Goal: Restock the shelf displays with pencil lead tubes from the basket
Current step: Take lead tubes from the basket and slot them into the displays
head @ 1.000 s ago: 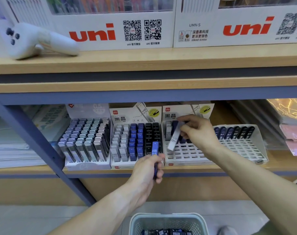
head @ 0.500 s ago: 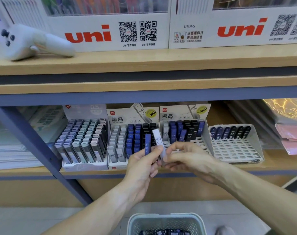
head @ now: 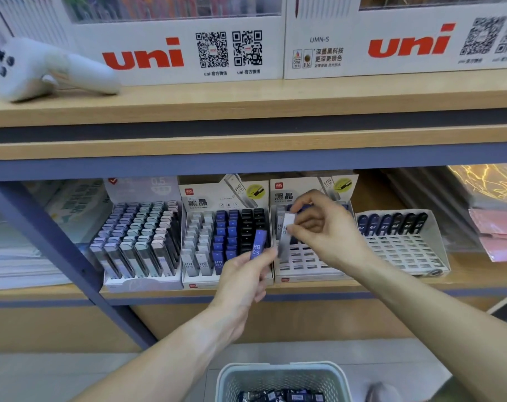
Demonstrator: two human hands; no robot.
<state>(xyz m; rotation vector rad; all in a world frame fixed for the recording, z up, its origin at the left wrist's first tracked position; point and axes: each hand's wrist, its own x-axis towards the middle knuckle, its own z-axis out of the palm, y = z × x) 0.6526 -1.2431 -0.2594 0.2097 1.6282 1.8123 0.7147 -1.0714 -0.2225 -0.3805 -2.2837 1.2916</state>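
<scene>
Right, I've got both hands up at the lower shelf point(head: 463, 282), mid-frame. My left hand point(head: 240, 282) has its fingers curled round a blue tube point(head: 257, 245) marked HB 0.5, standing nearly upright in front of the second display point(head: 226, 236). My right hand point(head: 324, 230) pinches a white tube point(head: 285, 233) between thumb and fingertips, held tilted over the third display point(head: 307, 264), whose front slots show bare white grid. The two tubes sit just beside each other, not touching as far as I can see.

That second display is packed with white, blue and black tubes in columns. Left of it, the first display point(head: 139, 245) is full of grey and pastel-capped tubes. Far right of centre, the fourth display point(head: 403, 250) has only a back row of dark tubes. Whether the white tube's lower end touches the grid I cannot tell; it blurs there.

At bottom centre, the basket point(head: 281, 378) holds dark and blue tubes, its rim pale grey-green. At upper left, a white controller point(head: 43, 71) lies on the upper shelf point(head: 275, 97), beside white uni boxes point(head: 174, 47). Pink packets point(head: 498, 227) are stacked at the right edge.
</scene>
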